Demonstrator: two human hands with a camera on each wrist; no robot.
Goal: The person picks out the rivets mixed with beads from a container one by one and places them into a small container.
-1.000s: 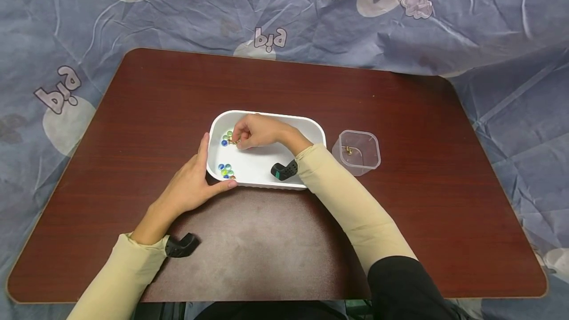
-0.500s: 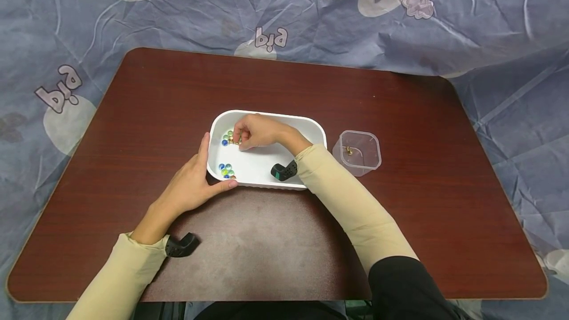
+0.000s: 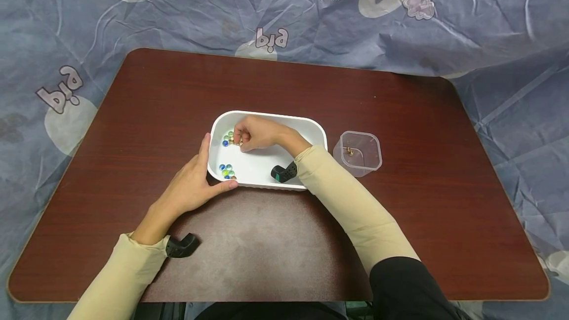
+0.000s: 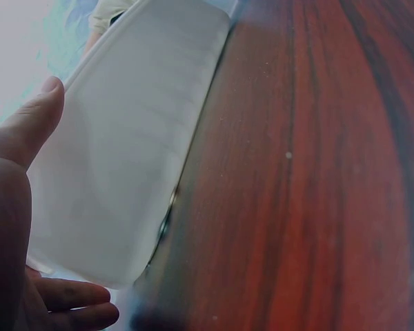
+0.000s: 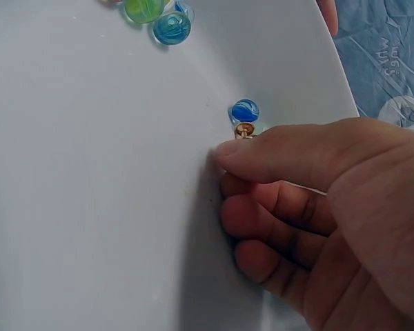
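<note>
A white tray (image 3: 255, 166) lies on the table with glass marbles at its left end. My left hand (image 3: 188, 184) rests around the tray's near left corner, thumb along the near side and straight fingers at the left end. Inside the tray, my right hand (image 3: 260, 131) has curled fingers, thumb and forefinger together at a small gold-coloured push pin (image 5: 244, 129). Its far part is hidden by the thumb. Beside it sit a blue marble (image 5: 245, 110), some greenish marbles (image 3: 230, 134) and other gold bits. Several marbles (image 3: 225, 172) cluster nearer the front corner.
Right of the tray stands a clear plastic box (image 3: 370, 164) with a few gold-coloured pieces (image 3: 349, 151) inside. The right forearm's sleeve (image 3: 351, 201) passes over the tray's right end. A brown wooden table (image 3: 169, 93) carries everything; blue printed cloth (image 3: 311, 19) lies beyond it.
The right fingertips have shifted very slightly to the right among the gold pieces. My left hand, the tray and the box look unmoved.
</note>
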